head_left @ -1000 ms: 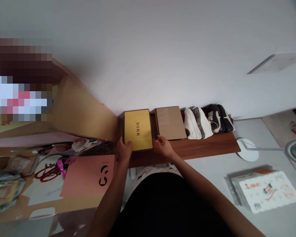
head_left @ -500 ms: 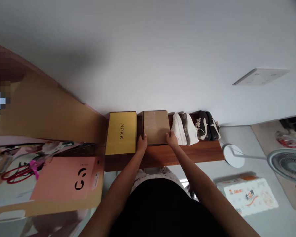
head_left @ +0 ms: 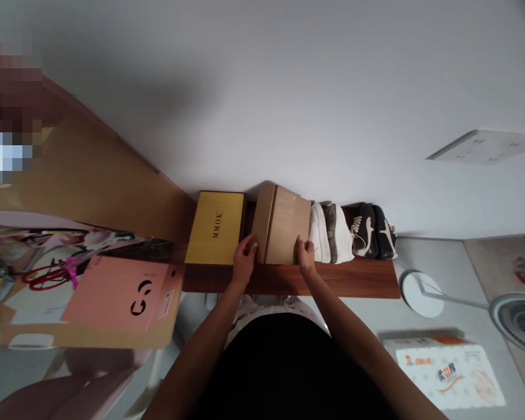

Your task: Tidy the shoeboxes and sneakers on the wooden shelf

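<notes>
A brown cardboard box (head_left: 289, 224) sits tilted on the dark wooden shelf (head_left: 332, 280), its left side raised and facing up. My left hand (head_left: 245, 256) grips its lower left edge, while my right hand (head_left: 305, 254) holds the lower right part with bent fingers. To the left lies a yellow box (head_left: 216, 227) marked MMOK. White shoes (head_left: 342, 236) stand right beside the brown box, and black shoes (head_left: 367, 230) are farther right.
At left, a desk holds a pink box (head_left: 114, 291) and red-handled scissors (head_left: 46, 275). A wrapped tissue pack (head_left: 450, 373) lies at lower right, near a round white base (head_left: 422, 293) and a fan (head_left: 520, 324). A wall socket (head_left: 485, 146) is above.
The brown box has gone from flat to tilted, its left side now showing. My left hand has shifted slightly left with it. The whole view has turned a little.
</notes>
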### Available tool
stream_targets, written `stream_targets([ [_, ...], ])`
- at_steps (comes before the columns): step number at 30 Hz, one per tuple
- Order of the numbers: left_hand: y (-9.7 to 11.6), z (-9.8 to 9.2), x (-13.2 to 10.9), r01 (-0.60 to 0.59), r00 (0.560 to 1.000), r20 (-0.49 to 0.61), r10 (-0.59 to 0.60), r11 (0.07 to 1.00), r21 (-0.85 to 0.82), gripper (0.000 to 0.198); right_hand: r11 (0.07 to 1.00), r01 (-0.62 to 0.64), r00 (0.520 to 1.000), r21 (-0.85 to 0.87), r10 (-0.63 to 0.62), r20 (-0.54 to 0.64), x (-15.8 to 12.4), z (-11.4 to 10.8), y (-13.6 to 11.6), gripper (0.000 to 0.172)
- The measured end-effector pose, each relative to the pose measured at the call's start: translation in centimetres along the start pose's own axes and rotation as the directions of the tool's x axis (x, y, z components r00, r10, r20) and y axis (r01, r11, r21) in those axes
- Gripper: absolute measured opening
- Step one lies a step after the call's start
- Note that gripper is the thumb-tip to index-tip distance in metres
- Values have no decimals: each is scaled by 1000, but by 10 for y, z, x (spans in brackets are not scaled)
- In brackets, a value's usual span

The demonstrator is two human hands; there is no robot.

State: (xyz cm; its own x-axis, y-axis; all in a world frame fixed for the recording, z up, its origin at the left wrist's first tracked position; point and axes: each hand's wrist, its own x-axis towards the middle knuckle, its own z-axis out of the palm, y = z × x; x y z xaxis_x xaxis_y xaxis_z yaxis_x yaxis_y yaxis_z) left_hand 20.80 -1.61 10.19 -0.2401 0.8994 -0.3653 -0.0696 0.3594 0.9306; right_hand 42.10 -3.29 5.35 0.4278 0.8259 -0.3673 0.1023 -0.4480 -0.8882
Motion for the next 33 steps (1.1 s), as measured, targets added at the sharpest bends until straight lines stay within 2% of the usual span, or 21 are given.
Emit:
stream_targets([
  [1, 5, -1, -3, 28, 1000, 12, -28, 998, -49, 53, 999, -41, 998, 29, 42, -41, -4, 2, -2, 73],
  [3, 13, -3, -8, 155, 984, 116, -137, 974, -167, 61, 996, -50, 997, 80, 55, -60, -14, 6, -10, 80],
  [6, 22, -2, -15, 362, 910, 305, -282, 899, -248, 65, 998, 8, 1000, 70, -9, 23, -29, 11, -25, 85],
  [8, 27, 0, -20, 388, 896, 323, -305, 891, -234, 68, 998, 19, 995, 64, -25, 99, -39, 11, -35, 84],
  [12, 35, 11, -27, 228, 951, 240, -193, 965, -128, 70, 973, 26, 945, 230, -99, 311, -57, 7, -55, 78],
  [14, 37, 18, -30, 127, 971, 210, -112, 990, -62, 68, 954, 7, 923, 298, -121, 366, -63, 4, -63, 81],
  [16, 37, 23, -33, 71, 977, 202, -68, 997, -11, 66, 944, -21, 923, 329, -109, 370, -65, 1, -68, 84],
  [19, 33, 27, -35, 46, 980, 192, -52, 998, 37, 64, 942, -52, 929, 332, -77, 363, -64, -1, -68, 79],
  [24, 20, 29, -32, 16, 987, 157, -25, 998, 59, 46, 919, -154, 926, 362, 7, 376, -57, 0, -47, 70],
  [27, 13, 34, -32, -22, 988, 156, 7, 995, 95, 42, 906, -196, 914, 376, 30, 405, -52, 0, -33, 70],
  [30, 5, 41, -30, -60, 985, 166, 38, 990, 129, 42, 904, -186, 913, 384, 15, 407, -47, -5, -24, 71],
  [33, -7, 45, -21, -55, 988, 150, 20, 971, 231, 53, 912, -160, 924, 379, 2, 384, -41, -11, -18, 74],
])
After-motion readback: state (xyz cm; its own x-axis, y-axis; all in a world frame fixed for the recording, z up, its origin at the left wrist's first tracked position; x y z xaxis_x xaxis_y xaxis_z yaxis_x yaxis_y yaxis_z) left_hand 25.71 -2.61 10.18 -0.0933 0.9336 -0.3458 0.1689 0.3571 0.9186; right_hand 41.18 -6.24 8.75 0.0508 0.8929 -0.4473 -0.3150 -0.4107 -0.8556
